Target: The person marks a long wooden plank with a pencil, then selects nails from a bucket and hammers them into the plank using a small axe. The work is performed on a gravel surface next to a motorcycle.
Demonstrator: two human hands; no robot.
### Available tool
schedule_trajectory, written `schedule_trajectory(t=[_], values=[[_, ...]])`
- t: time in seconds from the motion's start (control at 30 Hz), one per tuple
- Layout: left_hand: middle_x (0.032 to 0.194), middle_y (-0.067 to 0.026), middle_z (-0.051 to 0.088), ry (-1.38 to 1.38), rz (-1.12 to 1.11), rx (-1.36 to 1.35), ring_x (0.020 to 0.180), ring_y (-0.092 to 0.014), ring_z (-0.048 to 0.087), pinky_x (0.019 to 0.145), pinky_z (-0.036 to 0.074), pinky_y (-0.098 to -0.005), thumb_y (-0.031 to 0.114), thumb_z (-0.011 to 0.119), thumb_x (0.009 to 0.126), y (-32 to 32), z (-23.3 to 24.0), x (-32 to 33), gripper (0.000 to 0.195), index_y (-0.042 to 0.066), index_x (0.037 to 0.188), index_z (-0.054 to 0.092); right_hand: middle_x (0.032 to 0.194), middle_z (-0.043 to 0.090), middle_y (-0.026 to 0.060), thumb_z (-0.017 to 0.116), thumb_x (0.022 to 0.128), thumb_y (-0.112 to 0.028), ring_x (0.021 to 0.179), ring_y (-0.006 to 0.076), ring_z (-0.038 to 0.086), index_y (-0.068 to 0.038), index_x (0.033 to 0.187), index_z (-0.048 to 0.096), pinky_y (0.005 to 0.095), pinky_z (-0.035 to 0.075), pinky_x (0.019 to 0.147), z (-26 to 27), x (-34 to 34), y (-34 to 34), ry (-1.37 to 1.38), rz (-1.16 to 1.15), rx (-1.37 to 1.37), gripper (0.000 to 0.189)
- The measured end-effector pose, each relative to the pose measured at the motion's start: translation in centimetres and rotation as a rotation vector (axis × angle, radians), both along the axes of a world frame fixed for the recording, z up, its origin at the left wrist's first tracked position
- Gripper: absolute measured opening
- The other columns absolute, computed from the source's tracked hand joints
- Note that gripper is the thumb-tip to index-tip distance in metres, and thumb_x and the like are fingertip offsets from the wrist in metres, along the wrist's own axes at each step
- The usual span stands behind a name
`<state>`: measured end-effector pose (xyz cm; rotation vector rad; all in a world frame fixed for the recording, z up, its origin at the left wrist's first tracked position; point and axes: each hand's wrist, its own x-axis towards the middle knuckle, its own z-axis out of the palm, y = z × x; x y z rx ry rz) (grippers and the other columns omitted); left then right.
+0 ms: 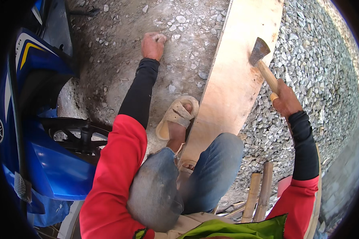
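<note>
My right hand (286, 100) is closed around the wooden handle (268, 76) of a hatchet, at the right of the view. The hatchet's dark, rust-stained steel head (259, 51) is over a long pale plywood board (227, 74), near the board's right edge. My left hand (153, 45) is held over the dirt ground at the upper middle, apart from the board, with its fingers curled; whether anything small is inside them cannot be seen.
A blue Yamaha motorcycle (53, 167) stands close on the left. Grey gravel (305, 74) spreads along the board's right side. Bamboo poles (251, 194) stand at the lower right. My sandalled foot (179, 116) rests beside the board's left edge.
</note>
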<state>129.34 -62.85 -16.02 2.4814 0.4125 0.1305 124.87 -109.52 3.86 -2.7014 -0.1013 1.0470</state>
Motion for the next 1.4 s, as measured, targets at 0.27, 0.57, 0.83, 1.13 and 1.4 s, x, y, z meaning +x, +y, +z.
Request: schedule_trajectory(t=[0.27,0.57,0.83,1.13,1.4], values=[[0.104,-0.0146,0.075,0.296,0.189,0.093,0.100,-0.038,0.071,0.084,0.057,-0.0480,0.034,0.079,0.089,-0.5,2.0,-0.1,0.020,0.017,0.098,0.084,0.096,0.069,0.0360,0.064,0.089,-0.009,0.094,0.0547,0.067,0.003,0.117,0.049,0.0590,0.055,0.082,-0.2,-0.5,0.6,-0.050,0.004,-0.017,0.034],[0.103,-0.0168,0.074,0.091,0.004,0.143,0.095,-0.040,0.070,0.083,0.056,-0.0485,0.031,0.076,0.087,-2.5,1.1,-0.1,0.017,0.016,0.090,0.082,0.090,0.068,0.0356,0.065,0.089,-0.008,0.090,0.0556,0.067,0.002,0.115,0.047,0.0602,0.054,0.080,0.2,0.0,0.2,-0.108,0.108,-0.066,0.033],[0.099,-0.0137,0.075,0.082,-0.003,-0.201,0.080,-0.032,0.074,0.077,0.058,-0.0441,0.023,0.082,0.085,-2.6,1.5,1.0,0.016,0.012,0.096,0.082,0.080,0.065,0.0331,0.060,0.087,-0.003,0.082,0.0536,0.066,0.004,0.108,0.044,0.0617,0.051,0.074,2.2,4.9,1.1,0.003,0.321,-0.077,0.027],[0.094,-0.0076,0.068,0.076,-0.126,-0.603,0.084,-0.031,0.068,0.075,0.056,-0.0425,0.020,0.084,0.080,-16.3,4.4,-0.4,0.011,0.013,0.088,0.081,0.078,0.065,0.0314,0.059,0.087,-0.002,0.078,0.0524,0.067,0.006,0.110,0.047,0.0592,0.053,0.070,2.8,4.5,2.2,0.114,0.179,-0.121,0.027],[0.101,-0.0092,0.064,0.067,-0.115,-0.431,0.088,-0.030,0.068,0.079,0.056,-0.0437,0.024,0.091,0.077,-19.6,2.8,-0.6,0.045,0.010,0.113,0.067,0.072,0.064,0.0311,0.066,0.093,-0.010,0.071,0.0537,0.066,0.003,0.122,0.046,0.0601,0.053,0.060,-1.1,-1.5,-0.4,-0.080,0.049,-0.003,0.038]])
